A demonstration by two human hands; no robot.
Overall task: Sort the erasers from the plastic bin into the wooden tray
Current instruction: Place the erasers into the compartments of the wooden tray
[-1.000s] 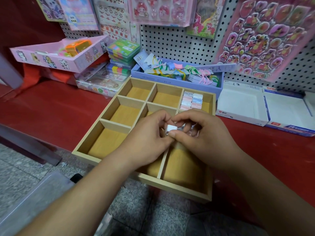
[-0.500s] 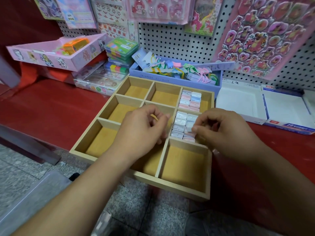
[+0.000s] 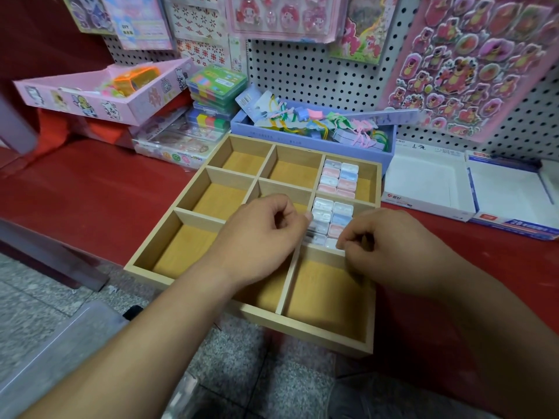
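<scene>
The wooden tray [image 3: 211, 173] has nine compartments and lies on the red shelf. Pastel pink, blue and white erasers [image 3: 340, 178] fill two rows in its far right compartment. More erasers [image 3: 332, 214] lie in the middle right compartment. My left hand [image 3: 260, 237] hovers over the tray's centre with fingers curled, its thumb tip against the left side of those erasers; I see nothing in it. My right hand [image 3: 390, 252] is at the near end of that compartment and pinches the nearest white eraser [image 3: 332, 244]. A translucent plastic bin [image 3: 60, 358] shows blurred at the lower left.
A purple box [image 3: 302, 140] of hair ties stands right behind the tray. Two white open boxes [image 3: 429, 182] lie to the right. A pink box [image 3: 90, 98] and stacked cases [image 3: 216, 86] are at the left. Sticker sheets hang on the pegboard [image 3: 302, 68].
My hands were together over the tray's middle holding erasers. They parted, the erasers now lie in the middle right compartment, and both hands are at that stack.
</scene>
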